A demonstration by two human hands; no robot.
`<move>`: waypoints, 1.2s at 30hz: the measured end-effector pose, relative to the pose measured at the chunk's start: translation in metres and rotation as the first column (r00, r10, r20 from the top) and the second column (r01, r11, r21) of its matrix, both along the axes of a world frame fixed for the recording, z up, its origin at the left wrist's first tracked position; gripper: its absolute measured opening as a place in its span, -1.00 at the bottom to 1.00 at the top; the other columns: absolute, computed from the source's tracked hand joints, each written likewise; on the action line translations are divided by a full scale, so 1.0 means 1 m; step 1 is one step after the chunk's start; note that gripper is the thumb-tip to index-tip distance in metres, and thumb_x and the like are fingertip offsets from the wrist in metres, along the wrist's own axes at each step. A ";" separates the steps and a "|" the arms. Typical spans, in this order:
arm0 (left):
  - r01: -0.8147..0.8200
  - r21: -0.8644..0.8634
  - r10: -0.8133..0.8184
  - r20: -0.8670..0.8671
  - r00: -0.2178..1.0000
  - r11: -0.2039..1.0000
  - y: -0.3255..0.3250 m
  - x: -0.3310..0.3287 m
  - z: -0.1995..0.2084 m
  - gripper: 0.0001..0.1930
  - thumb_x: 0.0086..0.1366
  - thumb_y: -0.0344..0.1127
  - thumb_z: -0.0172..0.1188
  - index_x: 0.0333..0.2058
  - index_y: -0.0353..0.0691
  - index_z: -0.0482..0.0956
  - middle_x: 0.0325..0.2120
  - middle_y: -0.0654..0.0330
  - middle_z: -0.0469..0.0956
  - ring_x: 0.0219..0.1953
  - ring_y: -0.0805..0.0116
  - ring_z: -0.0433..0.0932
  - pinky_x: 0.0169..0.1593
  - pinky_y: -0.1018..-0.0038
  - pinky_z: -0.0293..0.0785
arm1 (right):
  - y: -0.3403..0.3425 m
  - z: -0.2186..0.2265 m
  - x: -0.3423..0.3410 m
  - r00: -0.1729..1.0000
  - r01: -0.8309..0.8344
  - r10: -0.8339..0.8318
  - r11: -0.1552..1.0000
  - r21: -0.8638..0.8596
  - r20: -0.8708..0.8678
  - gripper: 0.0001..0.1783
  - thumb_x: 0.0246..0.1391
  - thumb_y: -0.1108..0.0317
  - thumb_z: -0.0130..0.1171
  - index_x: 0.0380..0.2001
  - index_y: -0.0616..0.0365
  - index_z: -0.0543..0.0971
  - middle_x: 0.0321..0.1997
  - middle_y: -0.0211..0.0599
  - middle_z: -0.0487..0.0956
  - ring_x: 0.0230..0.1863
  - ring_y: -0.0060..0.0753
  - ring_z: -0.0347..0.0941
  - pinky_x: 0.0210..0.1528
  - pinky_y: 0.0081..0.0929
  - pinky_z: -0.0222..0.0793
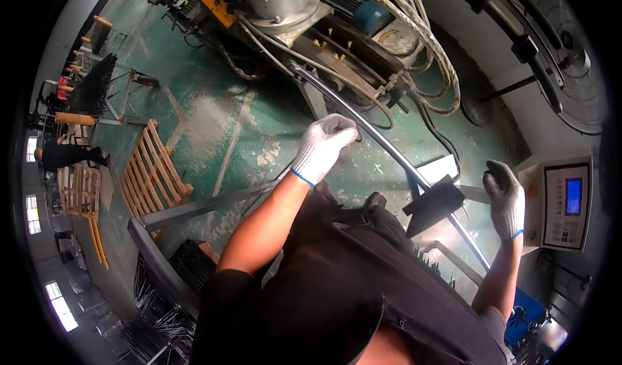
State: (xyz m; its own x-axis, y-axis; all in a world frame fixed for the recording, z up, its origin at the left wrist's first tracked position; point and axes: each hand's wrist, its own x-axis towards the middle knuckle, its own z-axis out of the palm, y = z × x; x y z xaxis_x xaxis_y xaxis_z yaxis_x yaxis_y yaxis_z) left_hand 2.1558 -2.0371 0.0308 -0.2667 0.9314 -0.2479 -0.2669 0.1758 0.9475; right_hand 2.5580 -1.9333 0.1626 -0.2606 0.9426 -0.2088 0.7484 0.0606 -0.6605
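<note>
My left hand [326,148], in a white knit glove with a blue cuff, is closed with its fingers curled together. It is beside a long shiny metal rail [382,148] that slants across the view. A small dark tip shows at its fingers, but I cannot make out what it holds. My right hand [506,200], gloved the same way with darkened fingertips, is raised with fingers loosely apart and nothing visible in it. It is nearest the control box [564,203], with its blue screen and buttons. A black flat plate [435,206] sits over the rail between my hands.
A machine with a motor [369,16], cables and hoses stands ahead. Wooden pallets [152,174] lie on the green floor at left, with another person [71,155] farther off. A grey metal frame [207,206] and bundled dark rods [162,326] are at lower left.
</note>
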 end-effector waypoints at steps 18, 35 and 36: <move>-0.448 0.429 0.618 -0.603 0.504 0.784 0.039 -0.373 -0.002 -0.74 0.32 -0.57 0.34 -0.02 -0.31 0.70 -0.11 0.18 0.72 -0.09 0.38 0.69 0.10 0.43 0.63 | -0.003 0.048 -0.397 0.882 -0.456 0.469 0.872 0.178 -0.041 -0.65 0.17 0.38 0.42 0.02 0.24 0.76 -0.11 -0.02 0.78 -0.07 -0.03 0.74 0.06 -0.21 0.62; 0.160 -0.044 -0.030 -0.996 -0.087 0.986 0.179 -0.685 0.107 -0.36 0.25 -0.54 0.18 0.35 -0.16 0.56 0.40 0.06 0.51 0.39 -0.04 0.47 0.46 0.10 0.44 | 0.153 0.020 -0.695 0.793 -0.553 0.564 0.825 0.115 -0.230 -0.68 0.37 0.30 0.37 0.09 0.25 0.75 -0.03 0.02 0.79 -0.03 -0.07 0.76 0.09 -0.26 0.63; 0.178 -0.058 -0.047 -0.996 -0.070 0.982 0.180 -0.694 0.110 -0.35 0.18 -0.61 0.18 0.31 -0.20 0.58 0.34 0.06 0.54 0.33 -0.04 0.51 0.42 0.17 0.51 | 0.156 0.019 -0.706 0.800 -0.546 0.553 0.832 0.100 -0.232 -0.66 0.38 0.29 0.35 0.11 0.25 0.74 -0.01 0.02 0.79 -0.04 -0.11 0.76 0.09 -0.26 0.63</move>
